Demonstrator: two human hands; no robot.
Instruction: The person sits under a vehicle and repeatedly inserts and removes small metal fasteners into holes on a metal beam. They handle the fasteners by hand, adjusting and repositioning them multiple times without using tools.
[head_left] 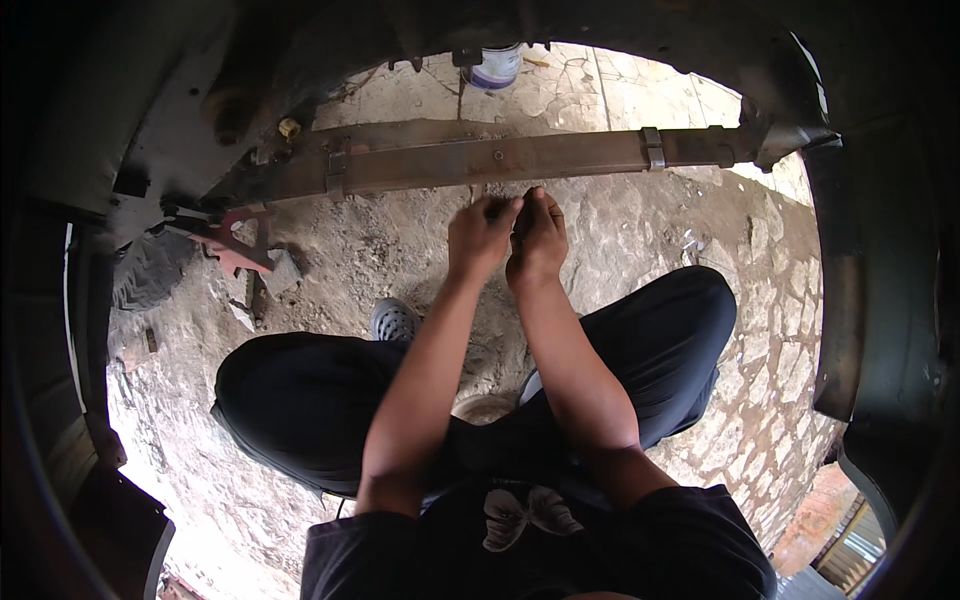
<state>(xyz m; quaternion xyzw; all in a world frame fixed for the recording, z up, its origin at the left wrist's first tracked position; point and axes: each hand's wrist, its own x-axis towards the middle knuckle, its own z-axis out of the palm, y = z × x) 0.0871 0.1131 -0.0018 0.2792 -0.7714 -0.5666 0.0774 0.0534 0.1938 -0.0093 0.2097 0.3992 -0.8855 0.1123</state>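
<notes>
My left hand [478,240] and my right hand [540,238] are held close together in front of me, just on the near side of a rusty leaf spring [430,163]. The fingers of both are curled and pinched. Something small and dark seems to sit between them, but the fingers hide most of it. Two metal clips, a left one [336,175] and a right one [653,149], wrap round the leaf spring. A small round bolt end [498,156] shows at its middle. Neither hand visibly touches the spring.
Dark vehicle body panels [890,280] surround me on both sides and above. At the left are a red metal stand [235,252], a stone block [284,270] and a tyre [150,272]. Beyond the spring stands a white and purple bucket [495,70]. The ground is rough stone.
</notes>
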